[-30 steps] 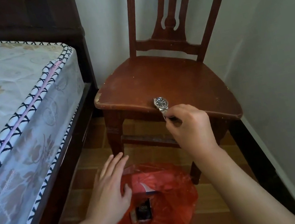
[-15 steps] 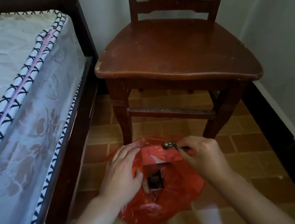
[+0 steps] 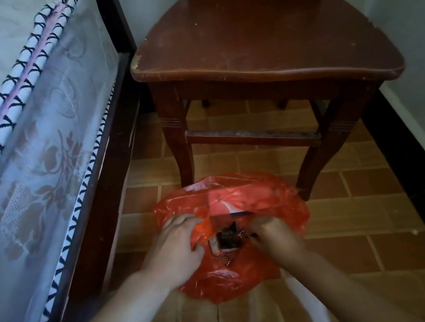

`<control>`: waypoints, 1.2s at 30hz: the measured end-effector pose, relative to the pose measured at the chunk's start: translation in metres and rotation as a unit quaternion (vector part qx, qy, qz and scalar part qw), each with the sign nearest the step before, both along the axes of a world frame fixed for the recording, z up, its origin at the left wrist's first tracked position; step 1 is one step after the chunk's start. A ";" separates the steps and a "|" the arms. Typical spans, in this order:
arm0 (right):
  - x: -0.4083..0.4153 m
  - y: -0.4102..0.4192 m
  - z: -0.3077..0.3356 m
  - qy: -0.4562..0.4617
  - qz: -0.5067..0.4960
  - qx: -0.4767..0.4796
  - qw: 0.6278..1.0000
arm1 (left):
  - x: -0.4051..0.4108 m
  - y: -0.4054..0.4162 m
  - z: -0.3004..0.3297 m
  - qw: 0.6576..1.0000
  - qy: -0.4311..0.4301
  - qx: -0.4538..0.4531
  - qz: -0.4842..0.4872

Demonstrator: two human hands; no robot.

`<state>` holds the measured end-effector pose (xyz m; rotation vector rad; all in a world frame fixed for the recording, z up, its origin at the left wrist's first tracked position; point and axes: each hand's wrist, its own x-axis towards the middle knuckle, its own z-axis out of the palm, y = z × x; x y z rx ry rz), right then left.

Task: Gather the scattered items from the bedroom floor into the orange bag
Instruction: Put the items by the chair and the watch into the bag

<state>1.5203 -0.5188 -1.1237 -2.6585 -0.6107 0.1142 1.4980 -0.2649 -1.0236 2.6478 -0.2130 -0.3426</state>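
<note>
The orange plastic bag [image 3: 267, 202] lies on the tiled floor in front of the chair. My left hand [image 3: 176, 245] grips the bag's left rim and holds the mouth apart. At the right side of the mouth, my right hand [image 3: 274, 236] is closed on a wristwatch [image 3: 242, 234]. Only a small metallic bit of the watch shows at my fingertips, just inside the opening. Inside the bag I see a dark boxy item [image 3: 228, 239], a small beaded chain [image 3: 224, 259] and a white and red card [image 3: 227, 203].
A dark wooden chair [image 3: 256, 48] stands right behind the bag, its front legs on either side. The bed with its patterned mattress [image 3: 14, 124] and dark frame runs along the left. A wall with a black skirting [image 3: 417, 167] closes the right side.
My right hand lifted the watch off the chair seat and brought it down to the bag's mouth. My left hand closed on the bag's rim. My view tilted down.
</note>
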 end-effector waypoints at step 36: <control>0.012 -0.056 -0.006 0.074 -0.313 -0.035 0.946 | 0.024 -0.024 -0.029 0.990 -0.064 0.112 0.060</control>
